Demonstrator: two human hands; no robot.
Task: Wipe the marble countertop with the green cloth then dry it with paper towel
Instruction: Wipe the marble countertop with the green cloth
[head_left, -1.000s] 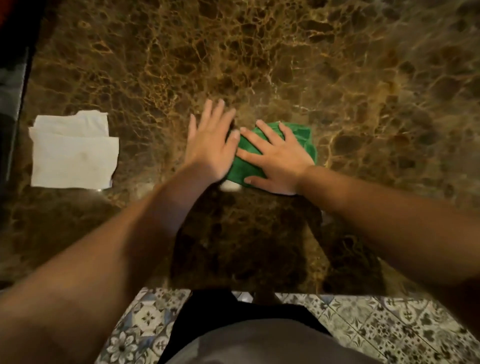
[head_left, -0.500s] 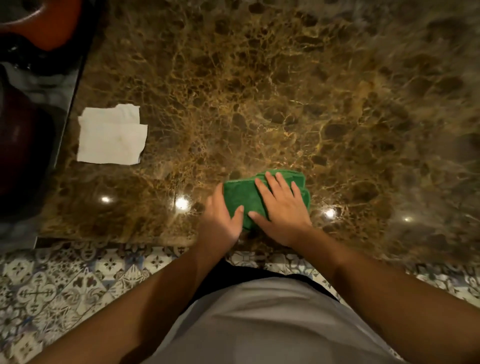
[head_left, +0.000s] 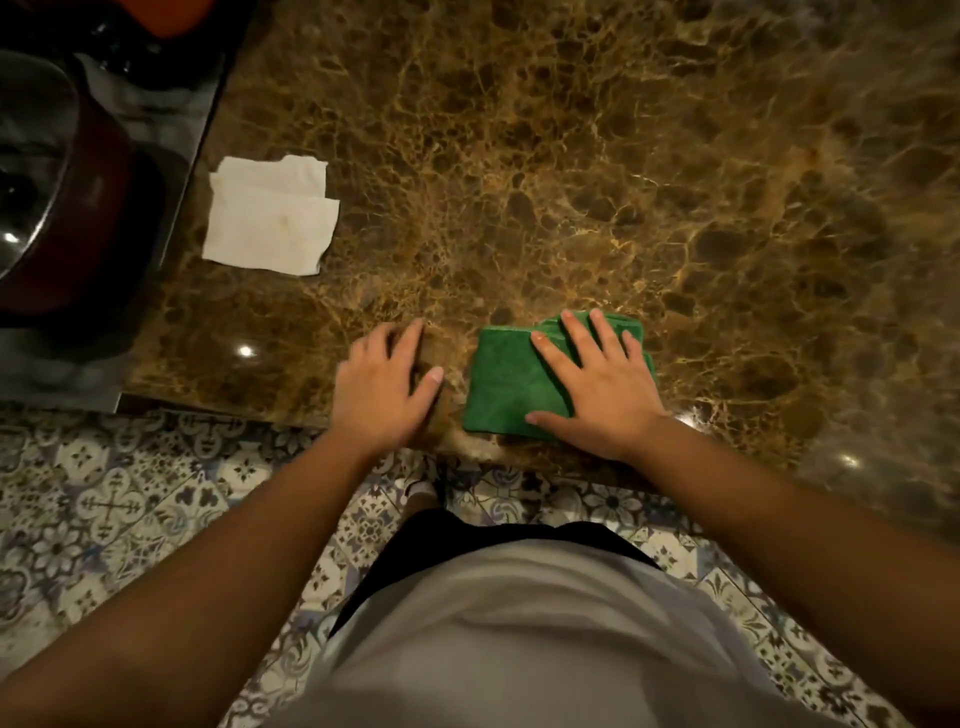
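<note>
A folded green cloth (head_left: 506, 382) lies flat on the brown marble countertop (head_left: 597, 182), close to its front edge. My right hand (head_left: 592, 387) presses on the cloth's right half with fingers spread. My left hand (head_left: 384, 387) rests flat on the bare marble a little to the left of the cloth, apart from it. A folded white paper towel (head_left: 270, 223) lies on the marble at the far left, well beyond my left hand.
A dark steel sink (head_left: 57, 208) with a reddish bowl sits left of the counter, just past the paper towel. Patterned floor tiles (head_left: 114, 499) show below the counter's front edge. My grey shirt fills the bottom of the view.
The cloth and both hands have come back from mid-counter to the front edge. My left hand has slid off the cloth and sits apart on the marble.
</note>
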